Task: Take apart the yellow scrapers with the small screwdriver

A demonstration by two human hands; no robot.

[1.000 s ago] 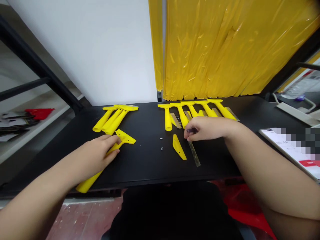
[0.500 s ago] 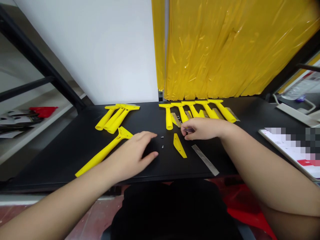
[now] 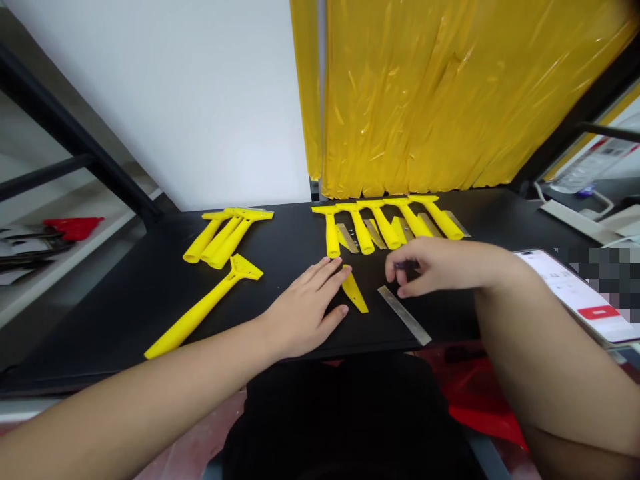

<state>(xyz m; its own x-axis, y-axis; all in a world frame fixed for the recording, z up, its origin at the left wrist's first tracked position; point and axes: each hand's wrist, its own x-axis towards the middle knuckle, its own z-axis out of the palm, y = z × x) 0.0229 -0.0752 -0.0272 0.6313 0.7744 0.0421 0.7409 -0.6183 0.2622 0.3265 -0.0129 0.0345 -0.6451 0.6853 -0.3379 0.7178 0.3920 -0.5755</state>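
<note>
The flat yellow tapered plastic plate (image 3: 357, 297) lies on the black worktop (image 3: 290, 240), just left of the thin grey metal strip (image 3: 405, 316). The left hand (image 3: 305, 308), farther left of the strip, has its fingers spread loose at the plate's far end; contact cannot be told. The right hand (image 3: 440, 263), just beyond the strip, curls its fingers round a small dark object (image 3: 407, 265). A yellow T-headed handle (image 3: 200, 311) lies well left of the strip

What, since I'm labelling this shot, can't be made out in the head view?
In the head view:
What lies under the left hand: covered by it.
Yellow plate: upper end partly behind that hand.
Dark item: mostly hidden by the right hand.
Tiny bits among the handles: too small to identify.
Phone: screen partly pixelated.
</note>
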